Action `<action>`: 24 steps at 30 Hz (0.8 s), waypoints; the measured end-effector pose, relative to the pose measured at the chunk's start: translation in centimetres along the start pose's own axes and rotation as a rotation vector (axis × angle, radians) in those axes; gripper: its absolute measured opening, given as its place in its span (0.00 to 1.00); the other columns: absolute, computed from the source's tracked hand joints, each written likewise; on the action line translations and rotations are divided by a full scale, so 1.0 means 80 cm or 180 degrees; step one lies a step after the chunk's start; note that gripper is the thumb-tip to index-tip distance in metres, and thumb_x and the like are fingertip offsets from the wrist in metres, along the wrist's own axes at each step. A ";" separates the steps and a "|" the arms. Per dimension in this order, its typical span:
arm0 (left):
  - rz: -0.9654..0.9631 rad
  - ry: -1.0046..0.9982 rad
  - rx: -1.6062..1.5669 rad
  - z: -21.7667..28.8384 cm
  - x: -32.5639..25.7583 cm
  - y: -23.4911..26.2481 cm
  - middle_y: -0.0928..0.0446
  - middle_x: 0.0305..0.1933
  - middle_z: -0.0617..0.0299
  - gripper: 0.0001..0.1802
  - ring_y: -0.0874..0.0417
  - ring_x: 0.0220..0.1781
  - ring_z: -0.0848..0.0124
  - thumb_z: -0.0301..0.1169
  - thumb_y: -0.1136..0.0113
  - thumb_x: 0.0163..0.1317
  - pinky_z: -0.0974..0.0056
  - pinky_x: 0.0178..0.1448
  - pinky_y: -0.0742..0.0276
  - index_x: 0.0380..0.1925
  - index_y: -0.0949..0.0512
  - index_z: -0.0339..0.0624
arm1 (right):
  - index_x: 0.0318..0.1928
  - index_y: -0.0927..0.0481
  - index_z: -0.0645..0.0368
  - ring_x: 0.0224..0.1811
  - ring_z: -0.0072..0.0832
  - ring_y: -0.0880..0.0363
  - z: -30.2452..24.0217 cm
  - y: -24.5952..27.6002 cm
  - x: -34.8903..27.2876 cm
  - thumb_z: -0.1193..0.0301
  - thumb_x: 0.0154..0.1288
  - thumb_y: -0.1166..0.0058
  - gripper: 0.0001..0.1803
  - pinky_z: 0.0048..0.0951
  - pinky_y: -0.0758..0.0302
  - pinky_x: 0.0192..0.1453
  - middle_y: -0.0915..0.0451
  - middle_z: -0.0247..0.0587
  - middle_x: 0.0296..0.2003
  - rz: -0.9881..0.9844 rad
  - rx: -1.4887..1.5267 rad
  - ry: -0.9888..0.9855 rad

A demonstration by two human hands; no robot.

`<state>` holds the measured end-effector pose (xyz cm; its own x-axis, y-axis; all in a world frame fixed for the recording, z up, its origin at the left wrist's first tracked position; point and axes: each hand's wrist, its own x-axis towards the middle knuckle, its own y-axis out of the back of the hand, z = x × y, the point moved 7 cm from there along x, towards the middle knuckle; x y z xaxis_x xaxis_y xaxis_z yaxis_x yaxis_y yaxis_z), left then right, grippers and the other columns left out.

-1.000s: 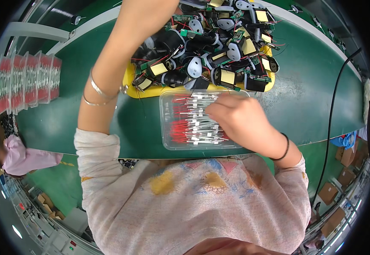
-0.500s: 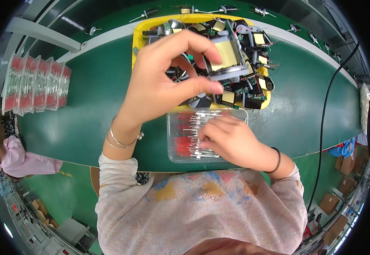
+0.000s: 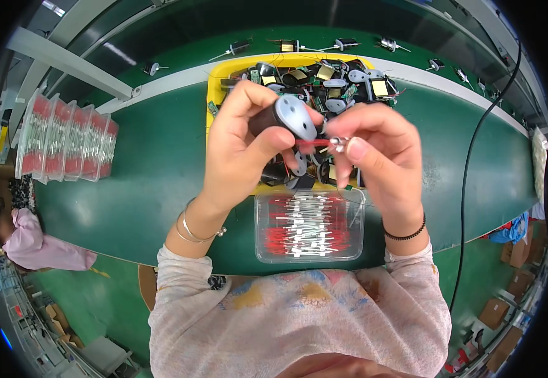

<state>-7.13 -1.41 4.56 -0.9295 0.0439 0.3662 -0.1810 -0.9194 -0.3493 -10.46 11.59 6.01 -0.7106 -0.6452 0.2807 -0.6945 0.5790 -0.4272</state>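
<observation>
My left hand (image 3: 233,151) grips a black cylindrical unit with a grey round cap (image 3: 296,114) between thumb and fingers. The cap, pierced by several holes, is tilted toward my right hand (image 3: 384,148). That hand pinches a thin red-ended rod (image 3: 315,143) with a shiny metal part at the fingertips. The rod's red end lies close to the edge of the cap; whether they touch I cannot tell. Below the hands, a clear plastic box (image 3: 357,217) holds many red-and-white rods (image 3: 308,220). Behind them stands a yellow tray (image 3: 216,79) heaped with similar black units.
Stacked clear boxes of red-ended rods (image 3: 69,138) stand at the left on the green table (image 3: 160,164). A black cable (image 3: 469,183) hangs down on the right. Beyond the white rail, units with rods (image 3: 344,44) lie in a row. A person in pink (image 3: 31,239) is at far left.
My right hand has risen from the clear box with a rod and come up beside the left. The left hand has turned its unit so the grey cap shows.
</observation>
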 end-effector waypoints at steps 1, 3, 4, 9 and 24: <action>0.0080 -0.0125 0.0092 0.007 0.002 0.001 0.24 0.40 0.50 0.16 0.23 0.41 0.69 0.30 0.43 0.58 0.66 0.49 0.26 0.39 0.37 0.36 | 0.42 0.26 0.68 0.28 0.18 0.27 -0.011 0.007 -0.001 0.81 0.57 0.49 0.11 0.18 0.26 0.30 0.22 0.39 0.35 0.0087 -0.0407 0.0097; 0.0242 -0.0380 0.0275 0.025 0.004 0.006 0.24 0.42 0.49 0.19 0.23 0.43 0.68 0.26 0.42 0.56 0.66 0.50 0.26 0.45 0.38 0.35 | 0.38 0.23 0.65 0.28 0.19 0.25 -0.035 0.016 -0.004 0.83 0.52 0.46 0.10 0.19 0.27 0.29 0.22 0.38 0.32 0.0483 -0.1538 0.0749; 0.0225 -0.0299 0.0545 0.033 0.004 0.016 0.24 0.42 0.49 0.26 0.22 0.44 0.67 0.27 0.41 0.54 0.66 0.50 0.26 0.52 0.39 0.34 | 0.35 0.22 0.64 0.27 0.21 0.25 -0.044 0.010 -0.002 0.83 0.50 0.45 0.10 0.20 0.27 0.29 0.22 0.38 0.30 0.0399 -0.2258 0.1137; -0.0571 -0.0507 0.2235 0.049 0.003 -0.002 0.26 0.49 0.57 0.18 0.38 0.61 0.55 0.35 0.31 0.37 0.54 0.64 0.46 0.31 0.20 0.42 | 0.26 0.19 0.59 0.24 0.28 0.25 -0.060 -0.012 -0.006 0.83 0.39 0.41 0.09 0.23 0.29 0.27 0.24 0.36 0.24 0.0198 -0.3917 0.2009; -0.0929 -0.0084 0.1124 0.016 0.002 -0.026 0.24 0.40 0.59 0.17 0.28 0.47 0.66 0.33 0.32 0.40 0.64 0.54 0.37 0.33 0.20 0.39 | 0.34 0.24 0.69 0.35 0.29 0.23 -0.041 0.005 -0.006 0.85 0.47 0.44 0.10 0.27 0.25 0.37 0.23 0.48 0.33 0.0127 -0.1681 0.1666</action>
<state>-6.50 0.00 6.46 -0.8465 0.3152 0.4290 -0.3093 -0.9471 0.0855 -10.77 13.81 8.49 -0.6057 -0.3734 0.7026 -0.5353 0.8446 -0.0126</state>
